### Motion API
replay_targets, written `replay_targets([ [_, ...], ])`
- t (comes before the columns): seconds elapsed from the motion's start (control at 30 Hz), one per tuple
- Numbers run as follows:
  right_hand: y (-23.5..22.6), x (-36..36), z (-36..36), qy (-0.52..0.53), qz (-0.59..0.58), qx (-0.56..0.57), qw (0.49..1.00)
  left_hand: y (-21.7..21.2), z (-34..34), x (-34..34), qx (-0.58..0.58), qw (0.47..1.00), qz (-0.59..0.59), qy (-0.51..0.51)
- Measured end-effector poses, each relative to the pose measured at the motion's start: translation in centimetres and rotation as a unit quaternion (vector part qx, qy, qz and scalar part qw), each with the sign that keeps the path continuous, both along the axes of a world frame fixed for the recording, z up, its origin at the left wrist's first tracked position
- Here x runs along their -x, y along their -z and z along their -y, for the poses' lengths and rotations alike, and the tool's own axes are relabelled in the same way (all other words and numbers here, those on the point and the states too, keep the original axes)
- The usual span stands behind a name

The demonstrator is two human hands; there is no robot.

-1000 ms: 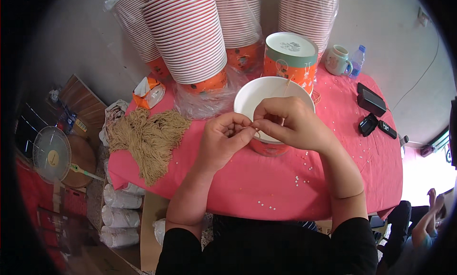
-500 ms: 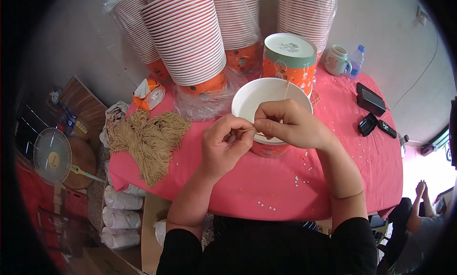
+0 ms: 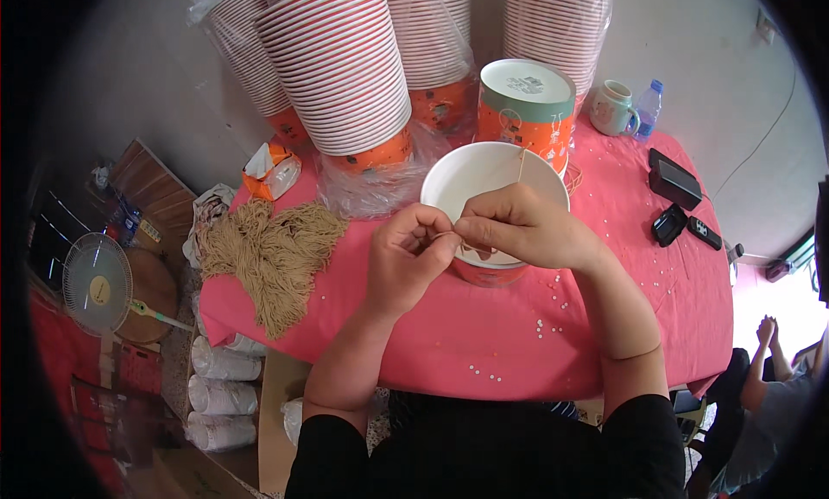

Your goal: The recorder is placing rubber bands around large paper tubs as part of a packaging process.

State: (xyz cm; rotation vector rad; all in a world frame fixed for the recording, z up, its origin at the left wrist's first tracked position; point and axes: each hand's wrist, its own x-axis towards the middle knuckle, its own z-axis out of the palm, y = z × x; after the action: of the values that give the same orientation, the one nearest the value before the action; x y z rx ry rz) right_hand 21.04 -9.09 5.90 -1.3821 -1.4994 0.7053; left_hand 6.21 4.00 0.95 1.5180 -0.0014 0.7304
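Note:
An open paper bucket (image 3: 453,184), white inside and orange outside, stands upright on the table in front of me. A thin tan cord (image 3: 522,162) hangs at the bucket's far inner wall. Over the bucket's near rim, my left hand (image 3: 404,262) pinches a piece of thin cord between thumb and fingertips. My right hand (image 3: 531,230) is closed beside it, thumb and forefinger pressed on the same cord, their tips touching the left fingertips. Most of the cord is hidden by the fingers. Left of my hands lies a loose heap of tan cords (image 3: 268,262).
Behind stand tall stacks of nested buckets (image 3: 337,67) and an upturned bucket (image 3: 527,110). To the right are a mug (image 3: 611,110), a bottle (image 3: 648,110) and a black case (image 3: 673,181). White dots (image 3: 544,328) dot the pink tablecloth (image 3: 432,352). Another person sits at far right.
My fingertips have come closer together, the right hand shifting slightly left. Less of the cord shows between them. The bucket stays in place.

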Motion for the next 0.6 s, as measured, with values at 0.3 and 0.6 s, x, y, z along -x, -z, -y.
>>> replay_targets([
  [0.3,-0.1,1.1,0.0,0.062,0.155,-0.053,0.985,-0.4,-1.1,0.5,0.072,0.995,-0.042,0.051],
  [0.6,0.6,1.2,-0.7,0.098,0.196,-0.192,0.957,-0.5,-1.9,0.6,0.226,0.959,-0.069,0.155],
])
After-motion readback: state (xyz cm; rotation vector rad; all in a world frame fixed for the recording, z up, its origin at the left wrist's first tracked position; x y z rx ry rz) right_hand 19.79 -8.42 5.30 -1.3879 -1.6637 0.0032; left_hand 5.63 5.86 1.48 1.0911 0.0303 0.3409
